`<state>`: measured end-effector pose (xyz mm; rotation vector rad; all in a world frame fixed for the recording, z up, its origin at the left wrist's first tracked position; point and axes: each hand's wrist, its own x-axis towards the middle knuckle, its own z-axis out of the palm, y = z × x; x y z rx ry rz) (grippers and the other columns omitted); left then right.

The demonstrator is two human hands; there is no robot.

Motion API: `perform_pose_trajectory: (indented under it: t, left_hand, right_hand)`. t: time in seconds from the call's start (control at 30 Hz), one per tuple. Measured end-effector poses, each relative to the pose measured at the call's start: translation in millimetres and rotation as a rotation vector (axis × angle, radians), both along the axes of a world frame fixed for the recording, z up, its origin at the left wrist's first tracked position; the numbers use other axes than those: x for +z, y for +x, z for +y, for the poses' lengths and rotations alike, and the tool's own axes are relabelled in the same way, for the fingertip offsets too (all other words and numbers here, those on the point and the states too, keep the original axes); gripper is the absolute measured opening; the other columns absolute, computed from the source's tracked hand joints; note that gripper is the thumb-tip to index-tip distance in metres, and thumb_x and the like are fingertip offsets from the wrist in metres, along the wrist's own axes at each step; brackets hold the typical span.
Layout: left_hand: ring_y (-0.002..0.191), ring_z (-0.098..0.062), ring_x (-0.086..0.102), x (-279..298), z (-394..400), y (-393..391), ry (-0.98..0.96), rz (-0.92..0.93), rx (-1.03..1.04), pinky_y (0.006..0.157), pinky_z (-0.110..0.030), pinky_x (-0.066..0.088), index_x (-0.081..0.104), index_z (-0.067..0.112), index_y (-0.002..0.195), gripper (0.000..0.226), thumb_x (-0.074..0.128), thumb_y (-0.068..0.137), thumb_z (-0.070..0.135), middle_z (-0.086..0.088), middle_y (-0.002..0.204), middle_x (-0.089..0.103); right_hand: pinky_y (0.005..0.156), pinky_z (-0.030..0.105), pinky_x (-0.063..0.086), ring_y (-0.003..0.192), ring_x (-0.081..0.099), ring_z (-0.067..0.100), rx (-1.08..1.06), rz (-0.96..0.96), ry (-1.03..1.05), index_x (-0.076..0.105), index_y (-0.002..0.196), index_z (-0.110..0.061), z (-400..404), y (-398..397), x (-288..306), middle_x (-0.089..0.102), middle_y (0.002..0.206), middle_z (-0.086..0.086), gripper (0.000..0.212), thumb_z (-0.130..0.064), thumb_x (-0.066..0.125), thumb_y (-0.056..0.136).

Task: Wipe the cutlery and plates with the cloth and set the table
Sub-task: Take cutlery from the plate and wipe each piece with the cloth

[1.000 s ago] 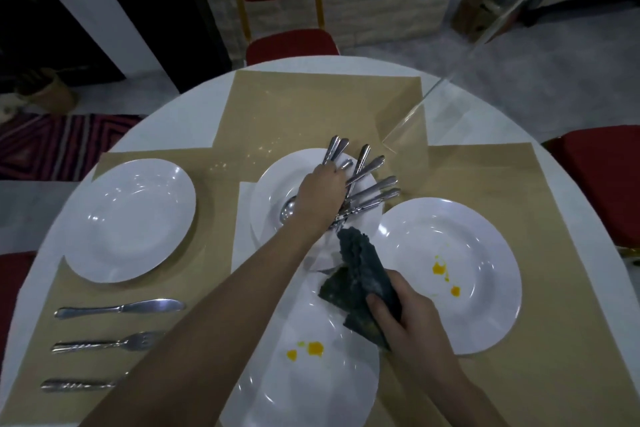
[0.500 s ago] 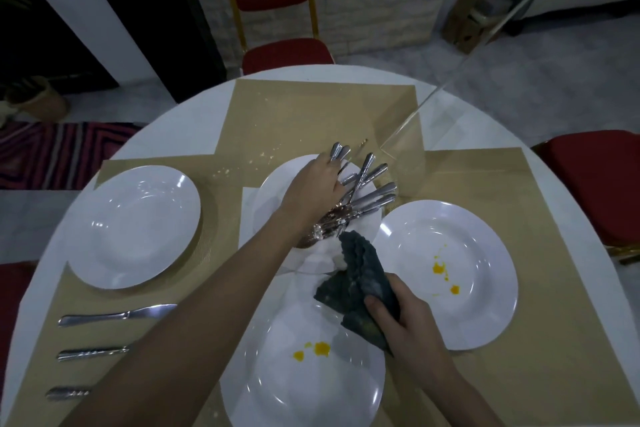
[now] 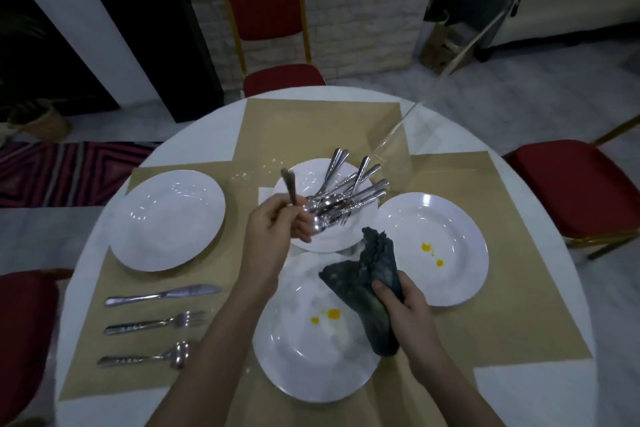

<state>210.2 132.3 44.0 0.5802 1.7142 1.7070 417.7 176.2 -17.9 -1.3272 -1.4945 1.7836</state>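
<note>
The left hand [image 3: 273,225] is lifted over the middle plate [image 3: 311,184], its fingers [image 3: 301,227] curled round 1 piece of cutlery [image 3: 290,188] whose handle sticks up and away from the person; motion blur hides whether it is a spoon or a fork. The remaining pile of cutlery [image 3: 346,196] lies fanned across that plate, handles pointing to the far right. The right hand [image 3: 405,305] holds a dark cloth [image 3: 370,281], fingers wrapped round its bunched lower part, above the right edge of the near plate [image 3: 311,350], which carries yellow spots. A right plate [image 3: 433,246] also shows yellow spots. A left plate [image 3: 169,218] sits on a tan placemat [image 3: 104,357], and nearer the person on the same mat lie a knife [image 3: 162,295], a fork [image 3: 156,322] and a second fork [image 3: 145,357], side by side, handles to the left. All rest on a round white desk [image 3: 536,392]. A red chair [image 3: 270,21] stands at the far side.
</note>
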Motion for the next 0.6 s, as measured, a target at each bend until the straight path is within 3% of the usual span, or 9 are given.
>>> perform_pose_trajectory:
  t: [0.13, 0.2, 0.3, 0.47, 0.6]
  left_hand:
    - [0.069, -0.03, 0.064, -5, -65, 37, 0.062, -0.325, -0.053, 0.065, -0.033, 0.055, 0.069, -0.004, 0.092, 0.039, 0.039, 0.094, 0.021, -0.024, 0.082, 0.069]
    - [0.069, -0.029, 0.064, -16, -93, 58, -0.005, -0.276, -0.048, 0.066, -0.033, 0.055, 0.07, -0.001, 0.09, 0.038, 0.042, 0.1, 0.023, -0.021, 0.083, 0.07]
    - [0.064, -0.028, 0.065, -30, -132, 89, -0.069, -0.113, -0.119, 0.062, -0.03, 0.054, 0.072, 0.01, 0.091, 0.021, 0.052, 0.096, 0.005, -0.012, 0.086, 0.071]
    - [0.046, -0.027, 0.053, -40, -175, 132, -0.106, -0.171, -0.246, 0.043, -0.031, 0.044, 0.053, 0.015, 0.105, 0.01, 0.052, 0.097, 0.011, -0.015, 0.087, 0.07]
    - [0.042, -0.019, 0.047, -45, -190, 166, -0.226, -0.172, -0.267, 0.039, -0.025, 0.037, 0.04, 0.017, 0.101, 0.011, 0.05, 0.099, 0.012, -0.01, 0.082, 0.071]
  right_hand:
    - [0.063, 0.016, 0.052, 0.087, 0.07, 0.01, -0.075, 0.027, -0.072, 0.068, 0.107, -0.021, -35, 11, 14, 0.075, 0.095, -0.005, 0.016, -0.016, 0.058, 0.095]
    - [0.064, 0.018, 0.052, 0.09, 0.071, 0.014, -0.081, 0.02, -0.079, 0.068, 0.11, -0.02, -52, 19, 15, 0.075, 0.098, -0.003, 0.018, -0.017, 0.057, 0.095]
    - [0.063, 0.019, 0.052, 0.085, 0.071, 0.011, -0.122, -0.024, -0.128, 0.067, 0.105, -0.022, -78, 32, 14, 0.074, 0.094, -0.003, 0.013, -0.021, 0.059, 0.094]
    - [0.065, 0.019, 0.053, 0.087, 0.07, 0.01, -0.113, -0.024, -0.162, 0.066, 0.108, -0.023, -114, 52, 9, 0.074, 0.097, -0.004, 0.015, -0.023, 0.06, 0.094]
    - [0.068, 0.019, 0.053, 0.09, 0.07, 0.014, -0.068, 0.039, -0.157, 0.068, 0.106, -0.022, -129, 71, 10, 0.074, 0.098, -0.002, 0.017, -0.026, 0.055, 0.097]
